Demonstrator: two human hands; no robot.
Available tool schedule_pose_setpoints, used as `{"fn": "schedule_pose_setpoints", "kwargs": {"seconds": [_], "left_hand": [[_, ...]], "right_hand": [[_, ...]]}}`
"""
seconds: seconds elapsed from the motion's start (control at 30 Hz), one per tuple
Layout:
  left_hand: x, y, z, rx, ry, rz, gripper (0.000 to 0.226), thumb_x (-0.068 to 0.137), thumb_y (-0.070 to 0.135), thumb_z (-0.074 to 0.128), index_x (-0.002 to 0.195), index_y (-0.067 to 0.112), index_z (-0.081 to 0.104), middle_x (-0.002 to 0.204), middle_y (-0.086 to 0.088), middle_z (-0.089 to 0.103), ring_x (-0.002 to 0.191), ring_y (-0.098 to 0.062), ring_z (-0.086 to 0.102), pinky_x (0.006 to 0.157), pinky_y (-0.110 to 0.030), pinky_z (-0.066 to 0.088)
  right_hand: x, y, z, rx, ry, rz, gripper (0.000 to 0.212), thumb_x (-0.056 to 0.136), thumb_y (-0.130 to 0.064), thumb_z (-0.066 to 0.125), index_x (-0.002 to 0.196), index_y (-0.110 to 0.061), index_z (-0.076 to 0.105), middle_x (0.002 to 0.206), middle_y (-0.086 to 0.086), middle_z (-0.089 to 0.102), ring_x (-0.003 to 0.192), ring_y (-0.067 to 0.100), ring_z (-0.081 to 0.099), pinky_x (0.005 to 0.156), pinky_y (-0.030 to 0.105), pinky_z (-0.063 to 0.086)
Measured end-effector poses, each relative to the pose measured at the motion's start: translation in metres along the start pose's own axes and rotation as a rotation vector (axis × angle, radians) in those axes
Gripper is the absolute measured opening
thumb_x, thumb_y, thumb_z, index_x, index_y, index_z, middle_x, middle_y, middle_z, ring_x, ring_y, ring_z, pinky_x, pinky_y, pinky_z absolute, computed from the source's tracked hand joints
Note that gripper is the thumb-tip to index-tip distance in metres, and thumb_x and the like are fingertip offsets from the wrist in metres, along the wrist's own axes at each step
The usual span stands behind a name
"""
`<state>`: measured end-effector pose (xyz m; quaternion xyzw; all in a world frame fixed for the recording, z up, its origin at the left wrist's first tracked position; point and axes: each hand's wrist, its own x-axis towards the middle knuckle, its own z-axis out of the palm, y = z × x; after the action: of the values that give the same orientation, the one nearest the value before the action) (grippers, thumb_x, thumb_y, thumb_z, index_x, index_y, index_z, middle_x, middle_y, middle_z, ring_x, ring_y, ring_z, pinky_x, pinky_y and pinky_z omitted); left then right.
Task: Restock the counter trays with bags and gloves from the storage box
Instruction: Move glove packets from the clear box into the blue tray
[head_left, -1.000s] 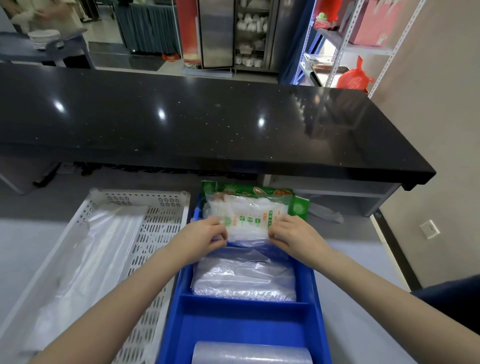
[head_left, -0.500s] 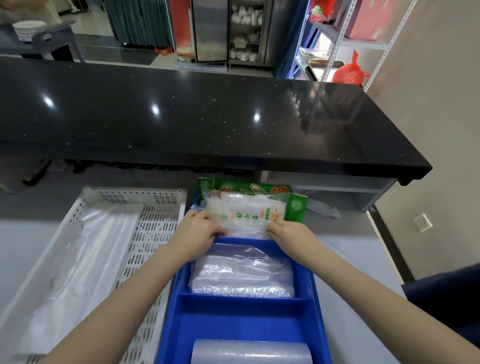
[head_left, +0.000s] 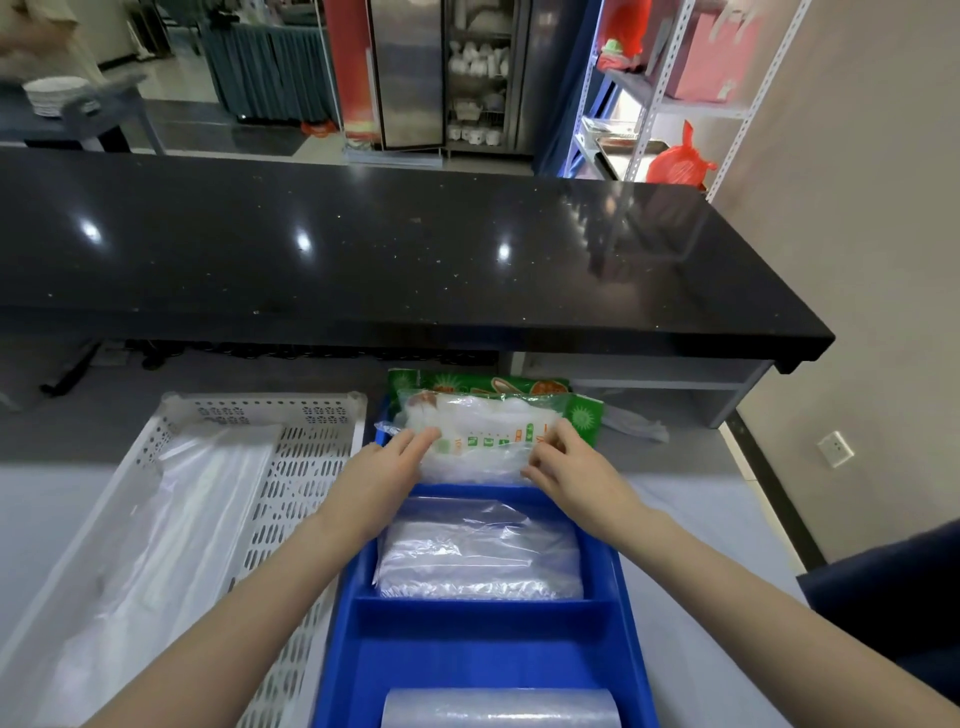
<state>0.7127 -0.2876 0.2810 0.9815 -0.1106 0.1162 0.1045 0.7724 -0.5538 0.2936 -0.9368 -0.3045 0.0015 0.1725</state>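
Note:
A blue divided tray (head_left: 483, 618) lies in front of me on the grey counter. In its far compartment a clear packet of gloves (head_left: 480, 431) with green print rests on a green packet (head_left: 584, 410). My left hand (head_left: 384, 478) lies on the clear packet's left end with fingers spread flat. My right hand (head_left: 571, 473) touches its right end with fingertips. A stack of clear bags (head_left: 478, 558) fills the middle compartment. A roll of clear bags (head_left: 498, 709) sits in the near compartment.
A white perforated basket (head_left: 291, 499) lined with clear plastic stands left of the blue tray. A raised black stone counter (head_left: 415, 249) runs across behind. A loose plastic bag (head_left: 636, 426) lies at the right. A shelf rack with a red bag (head_left: 678, 163) is at the far right.
Both hands have loosened from a pinching hold on the clear glove packet to flat fingers resting on its ends. The packet has settled lower in the far compartment.

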Motion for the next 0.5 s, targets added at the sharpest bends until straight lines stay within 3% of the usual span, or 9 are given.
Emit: {"fn": "schedule_pose_setpoints", "kwargs": {"seconds": [0.1,0.23,0.37,0.43,0.5], "left_hand": [[0.002,-0.002,-0.005,0.097,0.112,0.034,0.044,0.072,0.009,0.076,0.113,0.017,0.063,0.094,-0.002,0.067,0.07,-0.023,0.059,0.064,-0.033,0.048],[0.0,0.001,-0.009,0.166,0.138,-0.015,0.02,0.069,0.016,0.079,0.087,0.014,0.071,0.092,-0.005,0.061,0.088,-0.024,0.057,0.076,-0.037,0.048],[-0.006,0.001,-0.006,0.155,0.061,-0.006,0.008,0.08,0.027,0.074,0.078,0.021,0.07,0.079,0.003,0.068,0.076,-0.017,0.06,0.076,-0.033,0.047],[-0.005,0.0,-0.004,0.176,0.008,0.008,0.013,0.088,0.032,0.065,0.078,0.026,0.07,0.074,0.009,0.07,0.071,-0.014,0.062,0.086,-0.033,0.043],[-0.003,0.0,-0.001,0.155,-0.057,0.028,0.025,0.096,0.036,0.048,0.085,0.028,0.069,0.079,0.01,0.07,0.079,-0.011,0.062,0.105,-0.035,0.03]], "right_hand": [[0.004,-0.003,0.0,-0.037,0.062,0.017,0.011,0.091,-0.027,0.056,0.093,-0.019,0.051,0.098,-0.004,0.049,0.087,0.017,0.051,0.068,0.033,0.049],[0.001,0.0,0.003,-0.134,0.091,-0.023,0.023,0.087,-0.02,0.061,0.109,-0.021,0.055,0.107,-0.006,0.062,0.09,0.018,0.058,0.065,0.033,0.052],[-0.005,0.013,0.006,-0.339,0.067,-0.127,0.018,0.078,-0.019,0.075,0.094,-0.017,0.066,0.092,-0.001,0.069,0.073,0.019,0.06,0.057,0.029,0.05],[-0.003,0.018,0.008,-0.421,0.01,-0.141,0.009,0.082,-0.019,0.07,0.091,-0.016,0.069,0.09,0.0,0.07,0.077,0.02,0.059,0.069,0.033,0.051],[0.002,0.02,0.006,-0.482,-0.065,-0.156,0.015,0.088,-0.017,0.057,0.095,-0.019,0.07,0.095,-0.003,0.069,0.086,0.021,0.055,0.083,0.034,0.044]]}}
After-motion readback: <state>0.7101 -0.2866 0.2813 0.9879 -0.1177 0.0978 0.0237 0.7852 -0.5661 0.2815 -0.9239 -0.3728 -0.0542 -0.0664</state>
